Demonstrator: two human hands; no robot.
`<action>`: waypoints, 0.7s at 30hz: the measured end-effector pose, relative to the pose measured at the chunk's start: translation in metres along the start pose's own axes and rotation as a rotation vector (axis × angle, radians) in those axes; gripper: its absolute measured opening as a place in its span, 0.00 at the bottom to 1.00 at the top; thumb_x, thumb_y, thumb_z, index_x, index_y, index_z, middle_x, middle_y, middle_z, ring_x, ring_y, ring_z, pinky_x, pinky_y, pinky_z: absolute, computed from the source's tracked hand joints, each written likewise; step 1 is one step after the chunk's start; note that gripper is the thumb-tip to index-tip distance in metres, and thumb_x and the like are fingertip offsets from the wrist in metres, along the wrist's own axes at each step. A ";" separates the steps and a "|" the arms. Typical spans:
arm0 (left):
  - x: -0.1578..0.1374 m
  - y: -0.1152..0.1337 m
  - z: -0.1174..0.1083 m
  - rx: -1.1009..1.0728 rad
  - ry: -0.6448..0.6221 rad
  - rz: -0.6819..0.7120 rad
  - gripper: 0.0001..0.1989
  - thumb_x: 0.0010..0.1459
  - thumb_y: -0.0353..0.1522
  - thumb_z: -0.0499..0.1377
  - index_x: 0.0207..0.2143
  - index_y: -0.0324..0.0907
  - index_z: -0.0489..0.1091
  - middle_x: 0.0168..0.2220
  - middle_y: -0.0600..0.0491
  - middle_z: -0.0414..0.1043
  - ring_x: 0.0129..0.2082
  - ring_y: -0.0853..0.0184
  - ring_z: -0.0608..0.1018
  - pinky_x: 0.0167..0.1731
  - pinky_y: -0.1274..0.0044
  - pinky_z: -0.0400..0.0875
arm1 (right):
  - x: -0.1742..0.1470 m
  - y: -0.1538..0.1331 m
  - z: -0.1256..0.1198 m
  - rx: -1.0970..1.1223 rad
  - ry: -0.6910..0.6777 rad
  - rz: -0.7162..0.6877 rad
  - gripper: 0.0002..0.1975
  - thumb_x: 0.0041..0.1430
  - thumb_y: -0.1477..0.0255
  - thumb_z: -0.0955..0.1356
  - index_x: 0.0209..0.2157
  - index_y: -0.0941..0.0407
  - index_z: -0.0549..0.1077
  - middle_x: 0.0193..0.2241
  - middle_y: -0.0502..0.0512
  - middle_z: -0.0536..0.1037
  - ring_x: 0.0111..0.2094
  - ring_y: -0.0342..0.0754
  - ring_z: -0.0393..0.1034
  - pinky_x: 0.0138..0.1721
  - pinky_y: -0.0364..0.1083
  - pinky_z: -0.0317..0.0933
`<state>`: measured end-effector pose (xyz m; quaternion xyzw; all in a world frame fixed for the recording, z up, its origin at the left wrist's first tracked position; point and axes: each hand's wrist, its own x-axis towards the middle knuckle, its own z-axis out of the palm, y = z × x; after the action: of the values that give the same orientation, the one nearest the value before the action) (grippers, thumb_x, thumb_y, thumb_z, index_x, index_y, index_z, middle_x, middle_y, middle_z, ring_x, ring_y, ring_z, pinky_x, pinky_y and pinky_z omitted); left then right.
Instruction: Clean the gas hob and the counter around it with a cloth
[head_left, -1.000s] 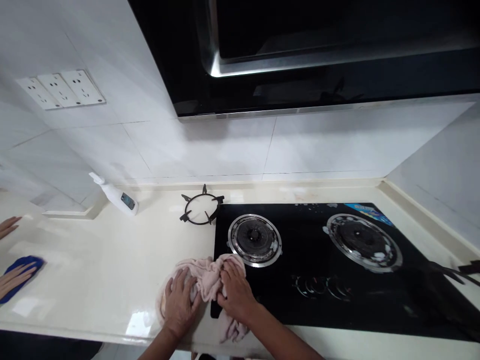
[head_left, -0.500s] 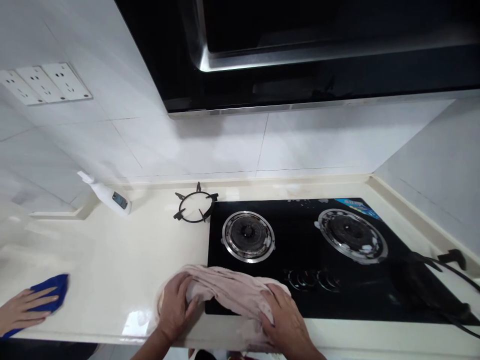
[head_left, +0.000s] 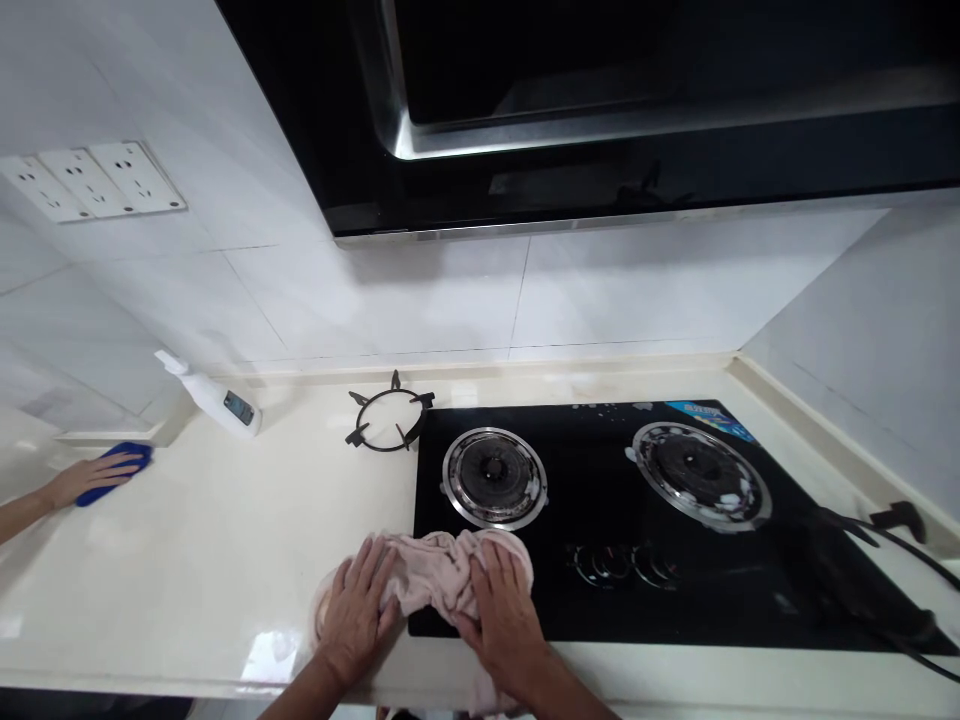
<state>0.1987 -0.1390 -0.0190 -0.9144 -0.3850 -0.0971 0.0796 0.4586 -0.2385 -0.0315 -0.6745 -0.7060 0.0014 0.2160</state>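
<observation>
- Cream, glossy countertop [head_left: 247, 520]: spanned the lower view.
- Black, glossy range hood [head_left: 645, 150]: hung overhead.
- Black, rectangular glass cooktop [head_left: 585, 470]: sat on the countertop; white patches noted on its two round, metal-rimmed burners [head_left: 495, 478].
- Pale pink, crumpled cloth [head_left: 435, 572]: lay across the cooktop's front left corner and the adjoining countertop. Left hand [head_left: 358, 610] was palm-down on its left end, right hand [head_left: 504, 620] on its right; fingers extended, grip could not be told.
- White spray bottle [head_left: 214, 400]: near the wall, left of the cooktop.
- Black, pronged metal ring [head_left: 416, 425]: at the cooktop's rear left corner; contact unclear.
- Deep blue cloth [head_left: 141, 455]: far left, under a co-worker's hand [head_left: 75, 482].
</observation>
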 end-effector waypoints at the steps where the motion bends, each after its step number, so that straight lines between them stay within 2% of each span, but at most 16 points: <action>1: 0.001 0.001 0.000 0.001 -0.015 0.038 0.32 0.62 0.32 0.51 0.68 0.47 0.52 0.68 0.50 0.54 0.67 0.56 0.57 0.61 0.63 0.52 | 0.006 -0.009 0.001 0.017 -0.027 -0.049 0.35 0.59 0.57 0.66 0.63 0.57 0.59 0.67 0.65 0.56 0.66 0.65 0.47 0.64 0.65 0.45; 5: 0.004 0.007 0.000 -0.040 -0.086 0.145 0.38 0.59 0.29 0.53 0.70 0.46 0.45 0.69 0.51 0.50 0.69 0.56 0.52 0.64 0.62 0.47 | 0.031 -0.035 0.012 0.085 -0.063 -0.186 0.40 0.59 0.57 0.67 0.67 0.59 0.54 0.67 0.65 0.56 0.68 0.63 0.45 0.66 0.62 0.42; 9: 0.004 0.016 0.000 -0.169 -0.078 0.038 0.36 0.63 0.31 0.50 0.70 0.41 0.39 0.70 0.46 0.47 0.70 0.57 0.50 0.65 0.61 0.48 | 0.048 -0.039 0.027 0.159 -0.058 -0.248 0.43 0.57 0.57 0.68 0.67 0.61 0.52 0.66 0.66 0.58 0.67 0.61 0.46 0.66 0.61 0.42; 13: 0.001 0.024 -0.003 -0.357 -0.034 -0.027 0.36 0.66 0.38 0.47 0.71 0.40 0.33 0.71 0.43 0.44 0.70 0.55 0.48 0.65 0.56 0.49 | 0.056 -0.037 0.036 0.219 -0.071 -0.246 0.48 0.51 0.51 0.71 0.66 0.62 0.54 0.63 0.68 0.60 0.66 0.63 0.49 0.65 0.63 0.45; 17: -0.005 0.017 -0.007 -0.372 0.014 0.016 0.35 0.67 0.37 0.44 0.70 0.38 0.35 0.71 0.42 0.42 0.70 0.54 0.47 0.64 0.56 0.52 | 0.062 -0.049 0.043 0.192 -0.055 -0.164 0.38 0.57 0.50 0.67 0.61 0.59 0.62 0.58 0.65 0.68 0.61 0.62 0.57 0.62 0.62 0.49; 19: -0.008 0.001 -0.006 -0.295 0.034 0.082 0.35 0.67 0.39 0.47 0.70 0.38 0.37 0.70 0.42 0.47 0.70 0.55 0.51 0.63 0.59 0.54 | 0.067 -0.059 0.048 0.136 -0.034 -0.087 0.33 0.59 0.50 0.66 0.57 0.58 0.68 0.53 0.65 0.72 0.56 0.62 0.62 0.60 0.62 0.50; 21: -0.011 -0.025 -0.005 -0.185 0.032 0.173 0.37 0.66 0.44 0.50 0.70 0.41 0.41 0.69 0.44 0.51 0.68 0.56 0.55 0.63 0.63 0.53 | 0.074 -0.066 0.051 0.100 -0.051 -0.053 0.29 0.59 0.50 0.66 0.51 0.57 0.71 0.47 0.63 0.76 0.51 0.61 0.66 0.58 0.61 0.52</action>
<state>0.1727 -0.1309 -0.0154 -0.9459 -0.2928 -0.1395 0.0088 0.3804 -0.1590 -0.0356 -0.6436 -0.7279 0.0481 0.2316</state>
